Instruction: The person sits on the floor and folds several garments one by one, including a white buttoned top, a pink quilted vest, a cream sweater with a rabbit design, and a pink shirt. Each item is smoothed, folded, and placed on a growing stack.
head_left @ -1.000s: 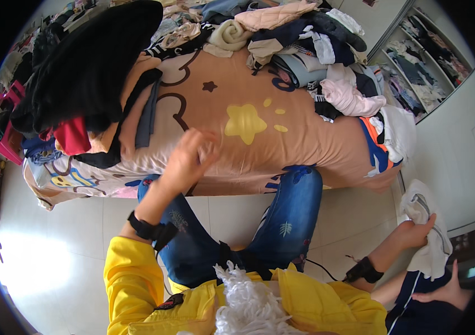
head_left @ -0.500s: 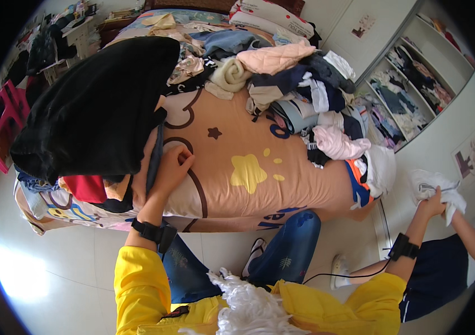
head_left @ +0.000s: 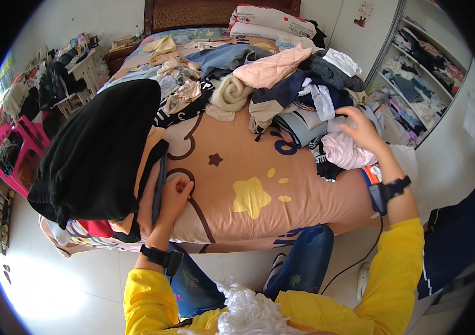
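My left hand [head_left: 176, 195] rests on the bed with its fingers loosely curled and nothing visible in them. It lies right beside a stack of clothes, whose top is a large black garment [head_left: 98, 151]; a blue-grey folded edge [head_left: 159, 190] of the stack runs along my wrist. My right hand [head_left: 362, 134], fingers apart and holding nothing, reaches over the heap at the bed's right side. Just below it is a pale pink bundled garment [head_left: 346, 151]. A white cloth [head_left: 322, 100] and a light blue folded garment [head_left: 299, 129] lie to its left.
The bed [head_left: 220, 167] has a peach patterned cover. Farther back lie a cream rolled fleece [head_left: 230, 94] and a peach quilted garment [head_left: 271, 67]. An open wardrobe [head_left: 416, 84] with filled shelves stands right. Another person's dark trousers [head_left: 455, 240] show there. A pink chair [head_left: 20, 151] is left.
My right hand has let go of the white cloth it held near the other person's hands, and moved left and up over the heap. My left hand stays beside the stack.
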Action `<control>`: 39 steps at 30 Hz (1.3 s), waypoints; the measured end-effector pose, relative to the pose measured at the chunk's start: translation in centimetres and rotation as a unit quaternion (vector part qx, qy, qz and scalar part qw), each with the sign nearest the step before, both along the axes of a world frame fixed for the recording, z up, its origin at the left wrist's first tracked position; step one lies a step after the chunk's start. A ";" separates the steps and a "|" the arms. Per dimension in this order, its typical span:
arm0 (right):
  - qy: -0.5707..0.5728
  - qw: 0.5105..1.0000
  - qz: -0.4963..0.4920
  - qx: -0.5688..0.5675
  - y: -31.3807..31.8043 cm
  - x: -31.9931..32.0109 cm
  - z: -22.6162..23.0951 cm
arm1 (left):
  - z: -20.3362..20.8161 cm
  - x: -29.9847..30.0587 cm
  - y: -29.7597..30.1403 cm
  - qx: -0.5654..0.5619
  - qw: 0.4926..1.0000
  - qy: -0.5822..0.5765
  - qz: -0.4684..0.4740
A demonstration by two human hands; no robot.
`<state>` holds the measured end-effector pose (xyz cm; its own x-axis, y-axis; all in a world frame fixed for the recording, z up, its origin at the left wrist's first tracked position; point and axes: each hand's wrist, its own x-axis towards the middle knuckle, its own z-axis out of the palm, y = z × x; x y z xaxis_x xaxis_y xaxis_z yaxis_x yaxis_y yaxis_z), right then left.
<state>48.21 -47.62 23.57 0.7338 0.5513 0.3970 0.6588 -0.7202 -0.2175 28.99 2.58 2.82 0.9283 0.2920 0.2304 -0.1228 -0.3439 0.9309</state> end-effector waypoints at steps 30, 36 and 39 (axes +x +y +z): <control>-0.029 0.940 -0.323 -0.104 27.2 19.2 -8.7 | -1.0 3.1 0.0 0.128 0.982 -0.049 0.131; 0.015 0.908 -0.417 -0.049 28.8 21.5 -8.4 | 0.0 2.7 -0.3 0.104 0.987 -0.002 0.121; -0.011 0.892 -0.439 -0.107 28.6 22.9 -9.6 | 0.2 2.5 -0.4 0.103 0.988 -0.002 0.115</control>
<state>71.13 -19.05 13.97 0.9134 -0.1677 0.3709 -0.1776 -0.9841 -0.0077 31.50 2.18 3.05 0.8420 0.4412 0.3105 -0.0232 -0.5454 0.8379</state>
